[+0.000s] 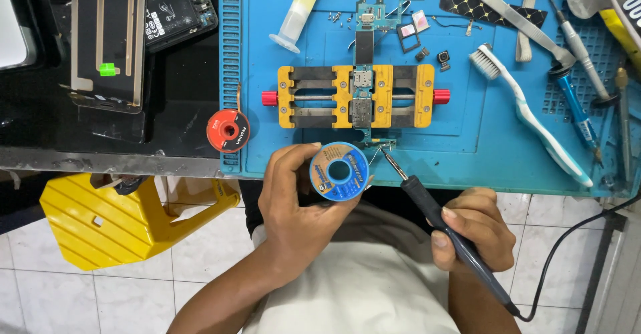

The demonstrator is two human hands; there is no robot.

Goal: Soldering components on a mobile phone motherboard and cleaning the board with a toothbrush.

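My left hand holds a blue spool of solder wire at the near edge of the blue work mat. A thin strand runs from the spool toward the lower end of a small circuit board. My right hand grips a dark soldering iron, its tip touching the board's bottom end near the strand. The board is clamped in a yellow holder with red knobs at the mat's centre.
On the mat lie a toothbrush, tweezers, a blue precision screwdriver, a syringe and loose small parts. A red wick spool and a phone body sit left. A yellow stool stands below.
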